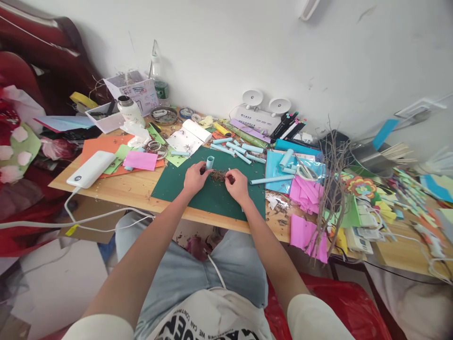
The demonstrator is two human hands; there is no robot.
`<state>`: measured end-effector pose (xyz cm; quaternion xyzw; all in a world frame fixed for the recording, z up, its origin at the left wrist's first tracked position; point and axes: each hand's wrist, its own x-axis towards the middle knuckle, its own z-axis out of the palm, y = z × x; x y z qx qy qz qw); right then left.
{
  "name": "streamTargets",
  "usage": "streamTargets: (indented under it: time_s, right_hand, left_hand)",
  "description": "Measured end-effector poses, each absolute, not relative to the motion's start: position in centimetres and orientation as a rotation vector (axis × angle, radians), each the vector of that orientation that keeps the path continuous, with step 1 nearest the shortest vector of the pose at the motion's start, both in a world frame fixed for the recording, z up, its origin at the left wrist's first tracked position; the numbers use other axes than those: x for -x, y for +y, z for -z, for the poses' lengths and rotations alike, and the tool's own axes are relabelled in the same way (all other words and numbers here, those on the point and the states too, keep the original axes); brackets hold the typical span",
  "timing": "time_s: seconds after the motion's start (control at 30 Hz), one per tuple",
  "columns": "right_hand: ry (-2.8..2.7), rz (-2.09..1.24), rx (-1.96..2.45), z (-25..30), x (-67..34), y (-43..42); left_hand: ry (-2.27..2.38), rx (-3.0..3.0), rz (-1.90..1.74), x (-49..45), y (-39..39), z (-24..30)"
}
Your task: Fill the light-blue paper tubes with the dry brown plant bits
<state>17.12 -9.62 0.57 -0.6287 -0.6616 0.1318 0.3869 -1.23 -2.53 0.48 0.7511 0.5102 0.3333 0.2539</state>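
Note:
My left hand (194, 178) rests on a dark green cutting mat (212, 193) with its fingers curled around the base of a short light-blue paper tube (210, 162) that stands upright. My right hand (238, 185) lies just right of it, fingers pinched by a small heap of brown shavings (218, 175) on the mat; a thin stick pokes up above the fingers. What the right fingers pinch is too small to name.
Several light-blue paper rolls (238, 150) lie behind the mat. Pink paper sheets (307, 212), bare twigs (332, 189) and scissors (306, 172) sit to the right. A white power bank (91, 168) with cable, orange paper (102, 147) and a white bottle (129, 111) are to the left.

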Motion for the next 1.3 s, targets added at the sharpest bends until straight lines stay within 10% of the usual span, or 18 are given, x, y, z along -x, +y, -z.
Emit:
streamTargets:
  time_s: [1.3]
  right_hand:
    - [-1.512, -0.537, 1.532, -1.7, -18.2, -7.2]
  left_hand:
    - [1.36, -2.018, -0.935, 1.5, -2.5, 0.3]
